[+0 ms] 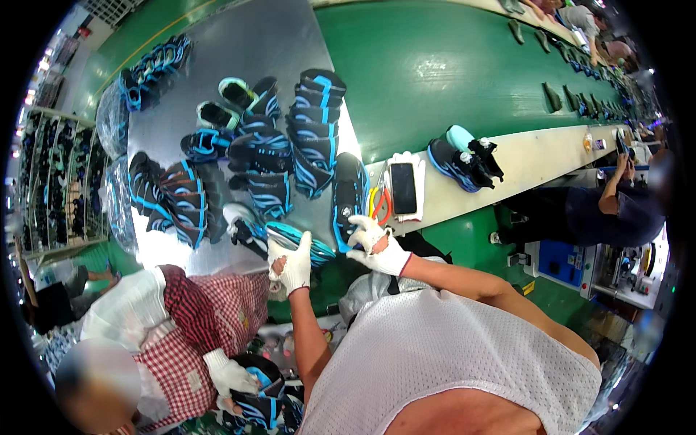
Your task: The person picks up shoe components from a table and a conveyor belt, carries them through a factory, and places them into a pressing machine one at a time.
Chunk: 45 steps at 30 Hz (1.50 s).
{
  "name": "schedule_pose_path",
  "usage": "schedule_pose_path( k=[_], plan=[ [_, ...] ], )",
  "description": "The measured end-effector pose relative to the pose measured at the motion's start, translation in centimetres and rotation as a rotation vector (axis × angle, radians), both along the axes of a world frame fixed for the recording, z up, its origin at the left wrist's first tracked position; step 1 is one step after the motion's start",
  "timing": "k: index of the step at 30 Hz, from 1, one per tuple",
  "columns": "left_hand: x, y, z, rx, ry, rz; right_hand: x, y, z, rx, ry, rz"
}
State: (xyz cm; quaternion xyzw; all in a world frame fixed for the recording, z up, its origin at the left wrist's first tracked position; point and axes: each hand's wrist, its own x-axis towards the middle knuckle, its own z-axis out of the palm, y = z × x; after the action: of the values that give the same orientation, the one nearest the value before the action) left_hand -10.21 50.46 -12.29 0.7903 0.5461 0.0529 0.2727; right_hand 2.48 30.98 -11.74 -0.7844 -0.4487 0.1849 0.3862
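Note:
My left hand [291, 264], in a white work glove, has its thumb and a finger apart. Behind it lies a stack of blue-striped pieces [303, 238] at the table's near edge, and I see nothing held. My right hand [380, 247], gloved the same way, is open, its fingers spread beside the near end of a black shoe upper [351, 194] with blue edging. That upper lies lengthwise on the metal table [268, 36]. Whether the fingertips touch it I cannot tell.
Nested shoe uppers [316, 130] stand in rows on the table. Right of it, a phone [404, 188], red-and-yellow-handled pliers or cutters [380, 204] and shoes [464, 161] rest on a pale ledge [536, 159] beside a green surface. A co-worker in a checked apron [174, 370] handles uppers at left.

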Motion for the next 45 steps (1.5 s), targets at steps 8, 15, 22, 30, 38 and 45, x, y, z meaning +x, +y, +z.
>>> schedule_pose_path(
  k=[8,15,22,30,38,45],
  plan=[
    [1.0,-0.6,-4.8,-0.092,0.075,0.095,3.6,-6.2,0.3,0.043,0.147,-0.219],
    [0.1,-3.7,-5.9,-0.048,0.141,0.033,7.7,-18.3,0.1,-0.038,0.11,-0.791],
    [0.7,-5.0,-5.4,0.009,0.13,0.148,16.0,-27.6,-0.9,-0.01,-0.053,-0.903],
    [1.6,-2.8,-8.2,-0.038,0.037,0.359,24.4,-30.6,-5.1,-0.248,-0.168,-0.617],
    [4.9,-6.0,-2.5,0.171,-0.131,0.304,23.4,-29.4,-2.1,-0.343,-0.129,-0.584],
    [17.6,-16.2,3.0,-0.081,-0.582,-0.315,19.3,-31.5,-3.2,-0.04,-0.041,-0.862]
  ],
)
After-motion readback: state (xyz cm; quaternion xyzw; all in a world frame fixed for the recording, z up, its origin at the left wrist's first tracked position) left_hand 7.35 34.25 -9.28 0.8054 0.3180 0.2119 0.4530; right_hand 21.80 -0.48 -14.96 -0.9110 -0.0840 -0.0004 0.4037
